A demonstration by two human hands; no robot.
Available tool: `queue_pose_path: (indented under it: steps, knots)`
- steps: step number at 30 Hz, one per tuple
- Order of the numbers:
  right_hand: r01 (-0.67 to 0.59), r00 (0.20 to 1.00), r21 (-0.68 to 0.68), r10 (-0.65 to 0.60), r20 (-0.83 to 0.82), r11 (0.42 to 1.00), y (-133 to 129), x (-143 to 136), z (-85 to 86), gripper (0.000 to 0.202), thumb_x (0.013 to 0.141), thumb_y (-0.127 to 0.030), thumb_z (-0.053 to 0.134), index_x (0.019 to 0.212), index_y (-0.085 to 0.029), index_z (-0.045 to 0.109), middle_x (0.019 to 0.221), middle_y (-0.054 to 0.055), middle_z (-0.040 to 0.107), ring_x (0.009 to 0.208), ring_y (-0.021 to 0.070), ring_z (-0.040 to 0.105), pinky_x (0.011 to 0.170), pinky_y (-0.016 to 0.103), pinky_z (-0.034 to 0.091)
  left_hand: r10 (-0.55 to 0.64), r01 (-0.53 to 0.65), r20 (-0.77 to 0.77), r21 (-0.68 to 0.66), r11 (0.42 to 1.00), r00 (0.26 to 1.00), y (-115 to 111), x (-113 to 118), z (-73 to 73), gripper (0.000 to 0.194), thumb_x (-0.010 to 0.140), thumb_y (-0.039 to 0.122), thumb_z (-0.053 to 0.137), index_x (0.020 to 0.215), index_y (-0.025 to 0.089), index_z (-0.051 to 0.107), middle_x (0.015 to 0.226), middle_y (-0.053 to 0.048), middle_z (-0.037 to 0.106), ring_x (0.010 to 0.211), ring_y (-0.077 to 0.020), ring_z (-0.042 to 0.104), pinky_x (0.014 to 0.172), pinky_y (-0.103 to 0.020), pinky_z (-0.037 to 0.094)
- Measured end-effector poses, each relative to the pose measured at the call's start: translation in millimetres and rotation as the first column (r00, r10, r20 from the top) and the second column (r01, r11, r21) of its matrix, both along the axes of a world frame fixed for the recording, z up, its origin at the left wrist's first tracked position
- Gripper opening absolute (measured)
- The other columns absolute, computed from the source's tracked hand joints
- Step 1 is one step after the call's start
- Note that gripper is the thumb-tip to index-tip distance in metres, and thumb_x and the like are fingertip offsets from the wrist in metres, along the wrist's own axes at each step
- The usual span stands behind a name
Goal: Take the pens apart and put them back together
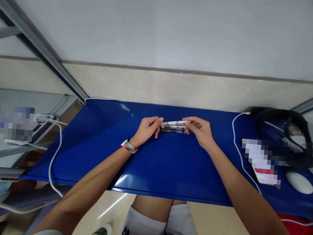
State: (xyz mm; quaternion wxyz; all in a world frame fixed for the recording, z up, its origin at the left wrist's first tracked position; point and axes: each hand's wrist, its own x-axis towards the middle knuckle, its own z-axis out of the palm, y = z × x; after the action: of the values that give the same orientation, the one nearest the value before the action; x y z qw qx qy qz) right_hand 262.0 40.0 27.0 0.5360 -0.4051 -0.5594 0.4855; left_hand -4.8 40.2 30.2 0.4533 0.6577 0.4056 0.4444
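A white pen [175, 123] with a grey end spans the gap between my two hands, slightly tilted up to the right. My left hand [148, 128] has its thumb and fingers closed on the pen's left end. My right hand [200, 131] pinches the right end between thumb and fingers. Just below this pen, more slim pens [174, 130] with dark parts lie side by side, close to the fingertips. Whether the fingers also touch these is partly hidden. A colourful woven band [129, 146] is on my left wrist.
The glossy blue desk [168, 166] meets a pale wall. At the right are a black headset-like strap [307, 141], a blurred phone-like item [260, 161], a white mouse [300, 182] and a white cable [236, 133]. Another white cable [55, 152] hangs at the left near metal bars.
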Motion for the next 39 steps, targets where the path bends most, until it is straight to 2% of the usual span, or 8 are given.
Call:
queue_pose_path:
  steps: [8,11,15,22,25,30,35,39]
  knots:
    - [0.021,0.999,-0.003,-0.021,-0.027,1.000,-1,0,3.4,0.035,0.081,-0.055,0.094,0.100,-0.026,0.087,0.073,0.003,0.079,0.054,0.0172,0.064,0.056,0.036,0.056,0.113,-0.120,0.049,0.173,0.978,0.992,10,-3,-6.9,0.049,0.088,0.046,0.092,0.129,0.029,0.071,0.077,0.004,0.063,0.062,-0.0141,0.055,0.061,-0.029,0.044]
    - [0.029,0.999,-0.005,-0.030,-0.038,1.000,0,1,2.5,0.034,0.082,-0.053,0.094,0.101,-0.025,0.087,0.081,0.004,0.083,0.055,0.0164,0.065,0.056,0.035,0.056,0.111,-0.101,-0.045,0.194,0.976,0.993,12,-7,-8.3,0.028,0.096,0.052,0.082,0.105,0.025,0.078,0.074,0.002,0.064,0.062,-0.0147,0.055,0.061,-0.030,0.042]
    - [0.030,0.999,-0.007,-0.030,-0.029,1.000,1,3,0.9,0.035,0.082,-0.054,0.094,0.101,-0.025,0.087,0.076,0.003,0.080,0.056,0.0173,0.066,0.058,0.036,0.058,0.086,-0.066,-0.135,0.145,0.987,0.987,13,-12,-10.7,0.071,0.110,0.070,0.049,0.061,0.022,0.068,0.052,-0.001,0.054,0.052,-0.0146,0.050,0.058,-0.032,0.039]
    - [0.033,0.997,0.009,-0.032,-0.066,0.999,2,5,2.0,0.031,0.083,-0.048,0.094,0.102,-0.024,0.087,0.082,0.004,0.083,0.055,0.0154,0.066,0.056,0.034,0.057,0.073,-0.078,0.042,0.126,0.989,0.996,16,-10,-10.2,0.042,0.088,0.055,0.091,0.113,0.026,0.075,0.072,0.004,0.066,0.056,-0.0127,0.058,0.056,-0.028,0.046]
    - [0.033,0.997,0.003,-0.033,-0.064,0.999,3,5,0.3,0.032,0.084,-0.049,0.093,0.103,-0.024,0.087,0.083,0.004,0.083,0.055,0.0153,0.066,0.056,0.034,0.057,0.099,-0.095,-0.017,0.152,0.984,0.995,14,-10,-8.3,0.029,0.098,0.052,0.082,0.102,0.023,0.076,0.070,0.003,0.068,0.058,-0.0130,0.061,0.062,-0.028,0.048]
    - [0.022,0.999,-0.013,-0.023,-0.043,1.000,4,5,-3.8,0.035,0.084,-0.052,0.094,0.104,-0.024,0.087,0.083,0.004,0.083,0.056,0.0154,0.067,0.059,0.034,0.060,0.147,-0.128,-0.122,0.149,0.981,0.982,13,-12,-8.2,0.061,0.113,0.060,0.052,0.071,0.019,0.070,0.055,0.000,0.061,0.056,-0.0135,0.058,0.066,-0.029,0.048]
    - [0.043,0.997,-0.026,-0.044,-0.060,0.999,4,5,-3.5,0.036,0.083,-0.052,0.094,0.105,-0.024,0.087,0.084,0.004,0.083,0.057,0.0158,0.067,0.058,0.034,0.060,0.108,-0.107,0.008,0.169,0.980,0.994,16,-10,-11.4,0.039,0.090,0.048,0.090,0.116,0.022,0.078,0.081,0.001,0.073,0.068,-0.0151,0.066,0.066,-0.027,0.052]
    - [0.035,0.997,-0.012,-0.036,-0.065,0.999,4,6,-3.6,0.034,0.085,-0.051,0.093,0.105,-0.024,0.087,0.084,0.004,0.082,0.059,0.0152,0.067,0.059,0.033,0.060,0.113,-0.107,-0.023,0.176,0.979,0.993,15,-11,-8.2,0.035,0.101,0.053,0.077,0.090,0.020,0.080,0.073,-0.001,0.072,0.066,-0.0148,0.065,0.067,-0.028,0.051]
